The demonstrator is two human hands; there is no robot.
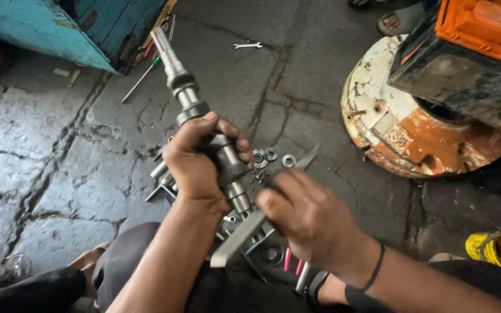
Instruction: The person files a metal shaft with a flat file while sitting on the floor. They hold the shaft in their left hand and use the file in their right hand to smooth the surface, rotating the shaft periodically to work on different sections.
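Note:
My left hand (pixel 195 159) grips a long stepped metal shaft (pixel 181 81) around its middle, holding it tilted with its thin end pointing up and away. My right hand (pixel 311 217) holds a flat metal file (pixel 239 237) whose far tip (pixel 307 160) reaches past the shaft's lower part. The file lies across the shaft just below my left hand. Small washers and nuts (pixel 271 156) lie on the floor under the shaft.
Cracked concrete floor. A rusty white and orange wheel disc (pixel 401 122) sits at right under a dark orange-topped block (pixel 465 52). A spanner (pixel 247 45) and a screwdriver (pixel 140 78) lie farther off. A blue panel (pixel 59 29) stands at top left. More tools lie by my knees.

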